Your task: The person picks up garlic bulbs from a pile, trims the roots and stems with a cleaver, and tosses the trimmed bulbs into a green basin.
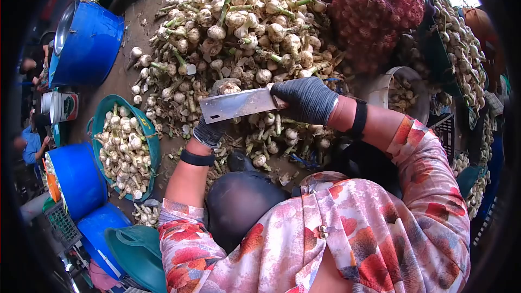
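Note:
My right hand (308, 99), in a grey knit glove, is wrapped round the handle of a cleaver. The broad metal blade (237, 106) reaches left across my left hand (210, 130), gloved too, which is partly hidden beneath it. A garlic bulb (228, 88) shows just above the blade's top edge, held in my left hand's fingers. Right beyond both hands lies a large heap of garlic bulbs (244, 27) with cut stems. Loose peel and stems lie below the blade.
A green basket of garlic (153, 154) stands at the left, among blue tubs (103, 43). A red mesh sack (374, 11) of bulbs and a pale bucket (378, 96) stand at the right. Other people (32, 146) are at the far left.

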